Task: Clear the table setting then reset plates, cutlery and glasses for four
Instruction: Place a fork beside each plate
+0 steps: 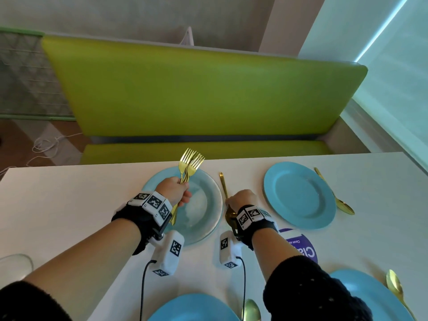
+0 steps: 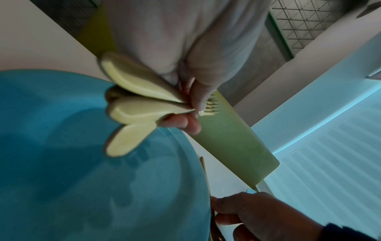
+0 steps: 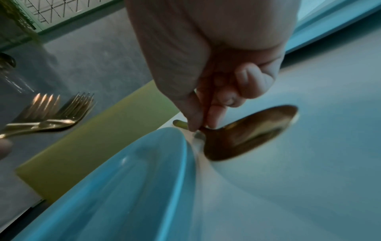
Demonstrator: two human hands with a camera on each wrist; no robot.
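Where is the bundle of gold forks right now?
Head view: the gold forks are gripped in the left hand, tines up, above the far-left blue plate.

A white tabletop (image 1: pixel 69 200) carries four blue plates. One plate (image 1: pixel 203 205) lies near the far edge, about midway along it; a second plate (image 1: pixel 300 194) lies toward the far right corner. A gold spoon (image 1: pixel 224 186) lies between these two, just beside the first plate's right rim, handle toward the far edge. Another gold spoon (image 1: pixel 335 195) lies just right of the second plate. At the near edge sit two more plates, one (image 1: pixel 192 309) in the middle with a spoon (image 1: pixel 251 310) at its right, one (image 1: pixel 375 295) at the near right corner with a spoon (image 1: pixel 397 290) at its right. A purple-and-white round label (image 1: pixel 301 247) lies between the plates. A clear glass item (image 1: pixel 16 265) rests at the near left.
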